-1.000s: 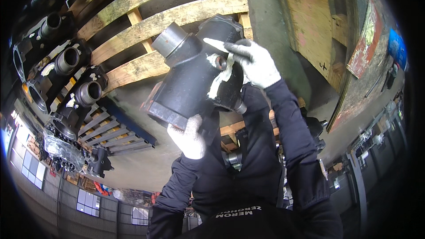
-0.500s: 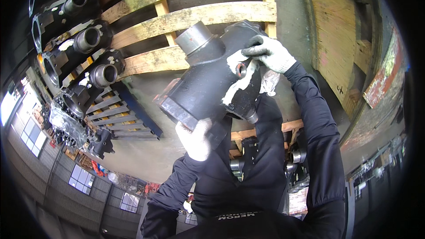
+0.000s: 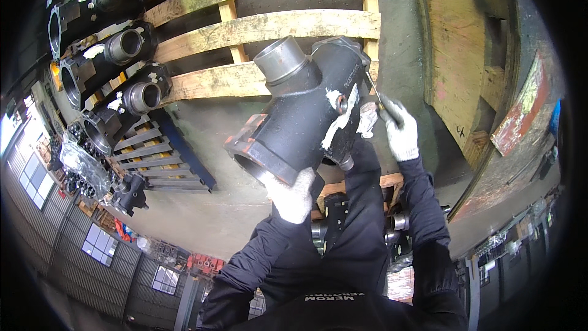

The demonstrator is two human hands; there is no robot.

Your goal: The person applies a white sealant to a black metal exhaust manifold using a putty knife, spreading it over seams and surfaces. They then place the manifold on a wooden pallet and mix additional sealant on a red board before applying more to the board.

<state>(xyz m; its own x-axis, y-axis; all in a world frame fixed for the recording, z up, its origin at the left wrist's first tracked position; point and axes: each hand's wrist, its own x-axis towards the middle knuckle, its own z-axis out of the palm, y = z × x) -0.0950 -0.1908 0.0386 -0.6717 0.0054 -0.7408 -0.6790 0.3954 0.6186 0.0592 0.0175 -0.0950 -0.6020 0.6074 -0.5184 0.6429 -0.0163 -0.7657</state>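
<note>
Now both gloved hands — left hand [image 3: 293, 195], right hand [image 3: 399, 132] — grip casting [image 3: 300, 125].

The casting [image 3: 300, 122] is black, with a grey machined neck, an orange-red flange face and white smears on its side. Both hands wear white gloves: left hand [image 3: 293, 196] below the casting, right hand [image 3: 399, 132] just right of it. Sleeves are black. The pallet [image 3: 263, 24] behind the casting is pale yellow wood. Left of the casting, the housings [image 3: 116, 79] are black with grey bores.
</note>
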